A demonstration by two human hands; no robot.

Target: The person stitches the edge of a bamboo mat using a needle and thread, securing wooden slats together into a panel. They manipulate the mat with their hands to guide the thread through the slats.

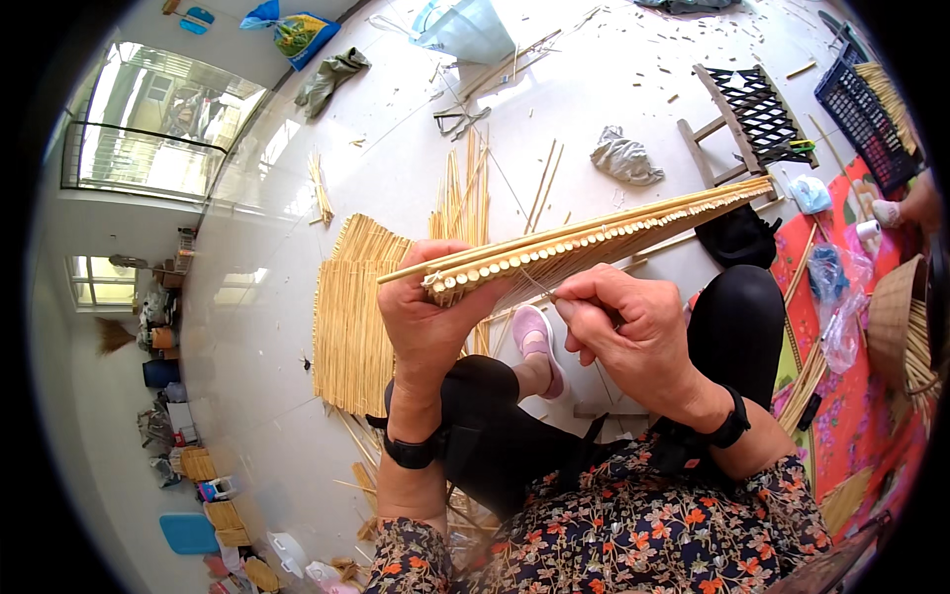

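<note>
A panel of straw-coloured stalks [594,238] is held up slantwise in front of me, its row of round cut ends turned towards me. Near its left end my left hand [424,322] grips it, fingers behind and thumb at the lower side. My right hand [638,332] is closed in a pinch just below the cut ends. A thin thread [537,283] runs from the panel's edge to those fingertips. Whether the fingers also hold a needle is too small to tell. Behind my left hand, a woven stalk mat [351,332] lies on the floor.
Loose stalks [463,193] lie beyond my left hand. A low wooden stool [752,119] stands at the far right, near a dark blue plastic basket [861,124]. On the right, a red floral sheet [841,416] bears plastic bags and a woven basket [896,322]. Another person's hand [920,203] shows there.
</note>
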